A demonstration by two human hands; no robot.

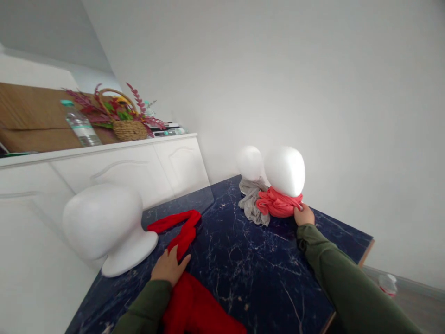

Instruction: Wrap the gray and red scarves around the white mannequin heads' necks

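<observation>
resting flat and spread, the left hand (169,267) lies on the red scarf (184,278) on the dark surface (250,269); the right hand (303,215) pinches the coral scarf (276,204) bunched under a white foam head (285,170).

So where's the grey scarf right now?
The grey scarf sits far back on the dark marble table, around the smaller foam head, just left of the pink scarf.
</observation>
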